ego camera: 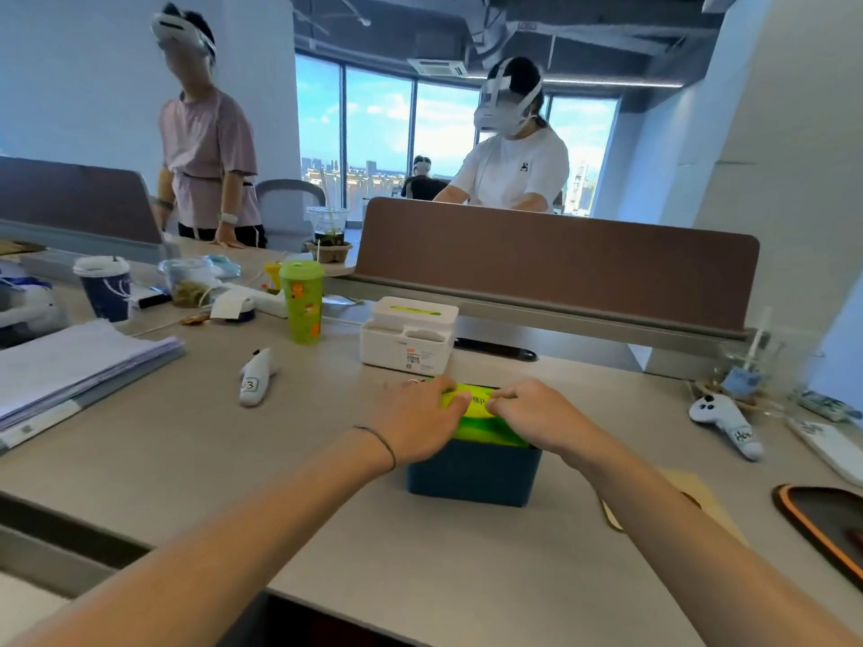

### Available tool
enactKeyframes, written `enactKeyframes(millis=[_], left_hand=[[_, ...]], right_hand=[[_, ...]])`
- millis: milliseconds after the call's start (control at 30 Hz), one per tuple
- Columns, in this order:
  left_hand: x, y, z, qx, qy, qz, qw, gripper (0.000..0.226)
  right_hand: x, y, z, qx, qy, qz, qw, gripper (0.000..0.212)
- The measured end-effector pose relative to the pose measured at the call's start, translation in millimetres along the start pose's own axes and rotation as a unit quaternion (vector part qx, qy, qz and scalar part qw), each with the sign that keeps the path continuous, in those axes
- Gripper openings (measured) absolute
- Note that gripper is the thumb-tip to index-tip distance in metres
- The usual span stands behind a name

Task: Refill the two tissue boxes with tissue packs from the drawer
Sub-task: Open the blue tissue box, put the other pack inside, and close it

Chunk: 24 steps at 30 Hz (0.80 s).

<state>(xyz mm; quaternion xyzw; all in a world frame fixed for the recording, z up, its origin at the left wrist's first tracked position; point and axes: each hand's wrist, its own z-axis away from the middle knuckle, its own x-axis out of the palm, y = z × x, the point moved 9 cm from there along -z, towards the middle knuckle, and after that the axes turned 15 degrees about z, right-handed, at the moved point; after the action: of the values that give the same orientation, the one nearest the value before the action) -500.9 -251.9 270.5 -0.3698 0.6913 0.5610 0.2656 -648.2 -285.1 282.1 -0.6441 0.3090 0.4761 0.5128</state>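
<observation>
Both the left hand (415,420) and right hand (532,415) pinch the green tissue pack (485,420) sitting in the blue tissue box (471,473) mid-desk (280,459); uneven pressing could jam it crooked or tear the wrapper.

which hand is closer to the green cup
Left. The left hand sits on the near-left end of the tissue pack, on the green cup's side; the right hand is further right.

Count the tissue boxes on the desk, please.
2. A white tissue box stands near the brown divider, lid on. A dark blue tissue box stands in front of it, with a green tissue pack sticking out.
</observation>
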Motion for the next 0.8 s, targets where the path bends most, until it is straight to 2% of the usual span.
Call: enactKeyframes(millis=[133,267,333,400,467,533,667,800], left_hand=[[13.3,10.4,5.8,0.002,-0.069,-0.074,0.995,0.045],[14.9,12.5,3.6,-0.001,-0.053,-0.085,0.995,0.047],[13.3,14.7,2.3,0.009,-0.041,-0.097,0.994,0.043],[11.0,24.0,1.8,0.036,-0.029,-0.097,0.994,0.039],[10.5,38.7,0.1,0.068,-0.010,-0.072,0.995,0.036],[15.6,57.0,-2.6,0.095,-0.004,-0.035,0.995,0.035],[38.8,104.9,-7.9,0.151,-0.002,0.012,0.989,0.032],[86.8,145.5,-10.6,0.174,-0.053,0.022,0.983,0.037]], right_hand=[[12.5,-5.8,-2.4,0.008,-0.057,0.064,0.996,0.038],[25.2,-14.9,0.9,-0.012,-0.110,0.127,0.986,0.033],[16.1,-18.7,1.4,-0.039,-0.089,0.133,0.986,0.029],[-9.2,-18.2,3.3,-0.059,-0.022,0.099,0.993,0.028],[-37.3,-6.8,6.6,-0.066,0.042,0.060,0.995,0.025],[-56.3,15.8,9.1,-0.058,0.073,0.041,0.995,0.024],[-71.0,71.2,21.6,-0.038,0.086,0.049,0.994,0.023],[-73.2,135.8,37.4,0.001,0.080,0.054,0.995,0.021]])
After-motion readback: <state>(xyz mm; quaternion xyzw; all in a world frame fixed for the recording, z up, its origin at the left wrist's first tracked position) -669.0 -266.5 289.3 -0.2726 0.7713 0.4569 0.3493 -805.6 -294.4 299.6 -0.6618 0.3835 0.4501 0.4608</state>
